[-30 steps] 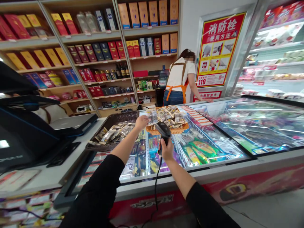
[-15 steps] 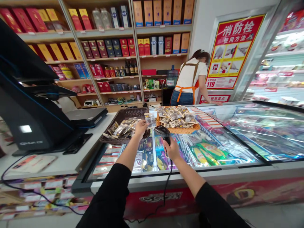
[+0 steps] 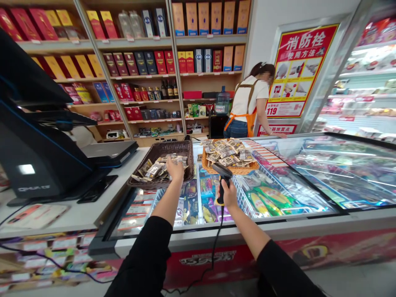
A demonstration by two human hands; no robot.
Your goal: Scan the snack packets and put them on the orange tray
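Note:
My left hand (image 3: 175, 169) is over the dark brown woven basket (image 3: 192, 165), among small snack packets (image 3: 154, 170). Its fingers point away from me and are mostly hidden, so whether they pinch a packet is unclear. In my right hand (image 3: 229, 194) is a black-and-yellow barcode scanner (image 3: 222, 175), gripped by its handle, with its head tilted up to the left. Just behind the scanner stands a light orange basket (image 3: 230, 170), heaped with similar packets (image 3: 227, 152). Both baskets rest on the freezer's glass top.
The chest freezer (image 3: 278, 231) holds bagged goods under glass. A cable (image 3: 213, 251) hangs from the scanner down its front. At left, a counter carries a black checkout scale (image 3: 46, 165) and a phone (image 3: 98, 189). Across the freezer, a person in an orange apron (image 3: 247, 103) leans over.
My left hand has moved left from between the baskets, where it held a clear packet, to over the dark basket. My right hand has shifted slightly right, turning the scanner more upright.

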